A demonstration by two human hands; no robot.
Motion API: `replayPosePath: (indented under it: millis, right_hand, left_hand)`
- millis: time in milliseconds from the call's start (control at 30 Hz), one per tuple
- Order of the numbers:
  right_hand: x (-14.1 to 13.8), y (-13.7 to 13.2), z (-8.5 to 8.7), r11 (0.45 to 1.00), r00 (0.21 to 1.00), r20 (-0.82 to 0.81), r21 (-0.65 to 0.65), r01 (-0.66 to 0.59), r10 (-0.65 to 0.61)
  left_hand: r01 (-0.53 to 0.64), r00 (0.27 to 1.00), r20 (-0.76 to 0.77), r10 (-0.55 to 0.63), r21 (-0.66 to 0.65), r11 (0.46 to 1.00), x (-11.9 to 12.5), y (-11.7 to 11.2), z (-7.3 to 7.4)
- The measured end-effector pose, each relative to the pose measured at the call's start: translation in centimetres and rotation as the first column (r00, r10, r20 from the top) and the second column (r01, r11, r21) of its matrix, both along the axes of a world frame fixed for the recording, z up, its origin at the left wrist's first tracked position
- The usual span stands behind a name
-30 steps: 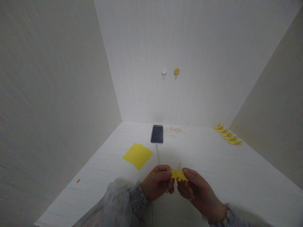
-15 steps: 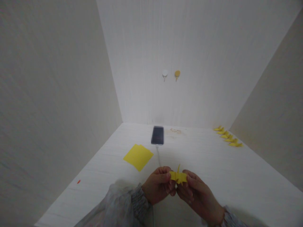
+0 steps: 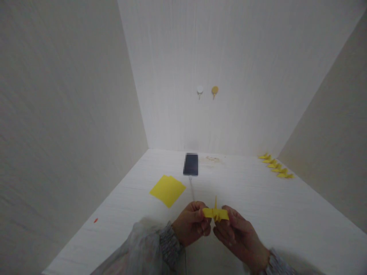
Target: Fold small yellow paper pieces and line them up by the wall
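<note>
A small folded yellow paper figure (image 3: 215, 213) with a thin point sticking up is held just above the white table (image 3: 258, 198), near its front edge. My left hand (image 3: 191, 223) pinches its left end between thumb and fingers. My right hand (image 3: 236, 235) pinches its right end the same way. Both hands are closed on the paper, knuckles almost touching below it.
A stack of flat yellow paper squares (image 3: 168, 189) lies to the left of my hands. Behind them a dark phone (image 3: 190, 164) lies with a white cable running toward me. Several folded yellow figures (image 3: 275, 166) line the back right corner. Two wall hooks (image 3: 207, 91) hang above. A tiny red scrap (image 3: 95, 220) lies at left.
The paper figure's two ends have been drawn apart, so it now looks wider and flatter. My hands stayed in about the same place.
</note>
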State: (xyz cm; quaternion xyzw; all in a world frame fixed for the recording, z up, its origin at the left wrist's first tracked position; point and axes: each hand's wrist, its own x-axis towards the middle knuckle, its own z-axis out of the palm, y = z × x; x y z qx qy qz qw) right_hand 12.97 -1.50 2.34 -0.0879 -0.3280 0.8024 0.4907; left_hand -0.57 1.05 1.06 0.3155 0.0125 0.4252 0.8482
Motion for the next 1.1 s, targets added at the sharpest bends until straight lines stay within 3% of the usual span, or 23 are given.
replayPosePath:
  millis: [100,200,300,333,400,433,567,700,900,1100]
  right_hand:
    - [0.6,1.2,-0.6,0.999,0.986,0.164,-0.015,0.029,-0.026]
    - [1.2,3.5,-1.3,0.964,0.873,0.409,0.119,0.239,-0.267]
    - [1.4,6.6,-1.9,0.848,0.615,0.592,0.436,0.301,-0.522]
    - [1.3,7.7,-2.0,0.780,0.483,0.622,0.564,0.270,-0.617]
    - [0.8,10.1,-2.3,0.591,0.178,0.566,0.792,0.153,-0.805]
    - [0.5,11.3,-2.4,0.557,0.131,0.543,0.821,0.127,-0.830]
    - [-1.5,15.8,-2.6,0.499,0.061,0.496,0.866,0.044,-0.866]
    - [-3.1,18.6,-3.1,0.508,0.002,0.508,0.861,-0.025,-0.861]
    - [-3.4,19.6,-4.1,0.563,-0.026,0.563,0.823,-0.072,-0.826]
    - [-3.4,19.2,-3.7,0.577,0.057,0.576,0.816,0.022,-0.816]
  left_hand:
    - [-0.005,1.000,0.008,0.005,0.001,1.000,-0.1,0.1,-0.1]
    - [-0.026,1.000,-0.007,0.025,-0.029,0.999,-0.2,0.0,0.2]
    - [-0.061,0.997,-0.042,0.058,-0.067,0.996,-0.6,0.0,0.8]
    - [-0.078,0.996,-0.056,0.074,-0.074,0.994,-0.7,0.0,1.0]
    - [-0.113,0.991,-0.082,0.107,-0.079,0.990,-1.1,0.0,1.3]
    - [-0.127,0.989,-0.092,0.119,-0.080,0.989,-1.2,0.0,1.4]
    - [-0.176,0.980,-0.110,0.166,-0.087,0.981,-1.6,0.3,1.6]
    - [-0.181,0.979,-0.109,0.171,-0.092,0.979,-1.8,0.8,1.3]
    - [-0.175,0.980,-0.118,0.163,-0.103,0.979,-1.7,1.4,0.7]
    - [-0.191,0.975,-0.138,0.173,-0.138,0.972,-1.8,1.3,1.1]
